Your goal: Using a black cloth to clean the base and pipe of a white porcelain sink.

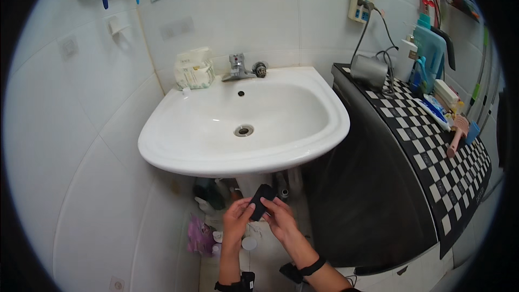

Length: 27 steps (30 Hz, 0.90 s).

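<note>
Low in front of the sink, both hands grip one small dark rectangular object (262,202), too plain to name more exactly. My left hand (237,215) holds its left side, the thumb resting on its lower face. From the right, my right hand (280,215) presses a thumb against its upper part, with the fingers behind. A black band circles each wrist. Above the hands is the front rim of a white ceramic washbasin (239,166). Its basin shows a metal drain (243,130), and a chrome faucet (238,69) stands at the back.
A pack of wipes (194,69) sits at the basin's back left. On the right, a black cabinet (365,194) carries a checkered mat (409,138) with bottles, a pink hairbrush (458,134) and a corded grey appliance (369,72). Bottles and a purple bag (199,235) lie below the sink.
</note>
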Available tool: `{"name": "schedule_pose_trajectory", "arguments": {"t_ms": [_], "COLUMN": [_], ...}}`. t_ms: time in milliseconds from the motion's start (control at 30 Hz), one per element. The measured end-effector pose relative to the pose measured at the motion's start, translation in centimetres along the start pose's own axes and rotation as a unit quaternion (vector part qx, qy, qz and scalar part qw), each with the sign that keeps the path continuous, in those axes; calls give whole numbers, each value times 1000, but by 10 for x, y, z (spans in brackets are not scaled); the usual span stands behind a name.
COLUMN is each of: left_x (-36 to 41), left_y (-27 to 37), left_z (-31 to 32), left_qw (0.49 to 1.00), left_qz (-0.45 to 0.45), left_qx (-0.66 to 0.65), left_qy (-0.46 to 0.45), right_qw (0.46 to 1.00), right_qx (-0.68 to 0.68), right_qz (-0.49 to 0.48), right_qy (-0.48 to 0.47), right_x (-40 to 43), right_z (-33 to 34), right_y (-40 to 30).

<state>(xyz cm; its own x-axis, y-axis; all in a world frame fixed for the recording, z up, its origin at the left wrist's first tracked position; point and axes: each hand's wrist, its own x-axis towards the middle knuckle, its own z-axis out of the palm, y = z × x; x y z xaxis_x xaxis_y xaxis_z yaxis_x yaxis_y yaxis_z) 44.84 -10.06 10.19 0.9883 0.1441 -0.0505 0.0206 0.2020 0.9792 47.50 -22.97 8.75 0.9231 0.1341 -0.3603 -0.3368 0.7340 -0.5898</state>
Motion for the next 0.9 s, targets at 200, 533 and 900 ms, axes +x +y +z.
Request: {"name": "schedule_pose_trajectory", "arguments": {"t_ms": [200,533,900], "left_x": [-18,-38,-41], "left_y": [10,18,13], "left_z": [-11,-38,-56], "left_qw": [1000,1000,999], "left_qz": [-18,2,2], "left_qx": [-13,6,5], "left_qy": [16,19,54], "right_qw": [993,821,715], "right_qx": [-41,-13,-273], "right_qz": [-86,-540,-640], "right_qy": [74,185,69], "right_x": [-15,-23,-55], "right_z": [-6,42,117], "right_y": [-26,-141,-2]}}
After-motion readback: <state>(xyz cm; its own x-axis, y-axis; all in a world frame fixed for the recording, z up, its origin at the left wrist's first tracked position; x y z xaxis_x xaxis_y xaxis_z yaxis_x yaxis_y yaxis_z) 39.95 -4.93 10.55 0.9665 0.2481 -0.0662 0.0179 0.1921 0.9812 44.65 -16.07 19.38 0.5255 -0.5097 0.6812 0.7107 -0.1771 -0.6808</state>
